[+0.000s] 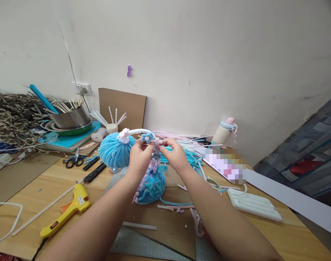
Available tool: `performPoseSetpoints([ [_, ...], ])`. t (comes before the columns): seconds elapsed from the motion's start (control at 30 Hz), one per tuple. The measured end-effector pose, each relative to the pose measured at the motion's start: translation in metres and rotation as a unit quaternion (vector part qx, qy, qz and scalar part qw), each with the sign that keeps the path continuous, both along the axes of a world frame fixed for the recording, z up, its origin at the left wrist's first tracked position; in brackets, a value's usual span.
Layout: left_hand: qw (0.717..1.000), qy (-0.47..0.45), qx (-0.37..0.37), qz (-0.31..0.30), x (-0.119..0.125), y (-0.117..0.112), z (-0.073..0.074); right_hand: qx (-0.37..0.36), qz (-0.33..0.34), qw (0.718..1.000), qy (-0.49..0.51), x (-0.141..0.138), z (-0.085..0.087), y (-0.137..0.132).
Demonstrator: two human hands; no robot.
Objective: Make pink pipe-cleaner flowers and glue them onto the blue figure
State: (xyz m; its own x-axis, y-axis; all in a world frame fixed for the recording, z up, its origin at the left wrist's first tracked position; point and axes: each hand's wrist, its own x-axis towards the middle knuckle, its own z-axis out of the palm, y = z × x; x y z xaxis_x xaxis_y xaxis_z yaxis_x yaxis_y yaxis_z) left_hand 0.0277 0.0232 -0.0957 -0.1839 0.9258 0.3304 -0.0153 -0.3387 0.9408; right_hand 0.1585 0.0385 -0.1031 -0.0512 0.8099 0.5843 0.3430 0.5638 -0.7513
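Glue gun [73, 208]: lying on table [32, 192], far left.
Left hand [139, 156]: fingertips pinched shut on blue flower [148, 137].
Blue flower: raised between both hands, above fuzzy blue ball [151, 185].
Right hand [175, 155]: fingertips pinched on its other side.

blurred patch [225, 165]: unreadable | cable [20, 212]: cut by left edge | lower blue pompom [151, 186]: partly behind left hand [139, 156]

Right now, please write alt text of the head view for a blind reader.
The left hand and right hand pinch a white fuzzy-wire arch near its small blue flower, over a wooden table. A yellow glue gun lies at left.
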Motion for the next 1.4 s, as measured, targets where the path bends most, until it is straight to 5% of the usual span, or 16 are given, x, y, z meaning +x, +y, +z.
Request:
performPoseSetpoints([
  [0.4,0.998,-0.007,0.052,-0.025,-0.001,0.007,-0.005,-0.057,0.053,0.991,0.110,-0.010,-0.004,-0.001],
  [0.97,0.998,0.006,0.062,-0.021,0.000,0.012,-0.009,-0.098,-0.045,0.986,0.124,-0.013,0.000,0.004],
  [1.13,0.999,-0.009,0.038,-0.034,-0.001,0.005,-0.004,-0.078,-0.002,0.993,0.088,-0.005,0.000,-0.001],
  [1.4,0.994,-0.088,-0.005,0.059,0.002,-0.009,-0.017,-0.116,-0.060,0.988,0.079,0.011,-0.015,0.001],
])
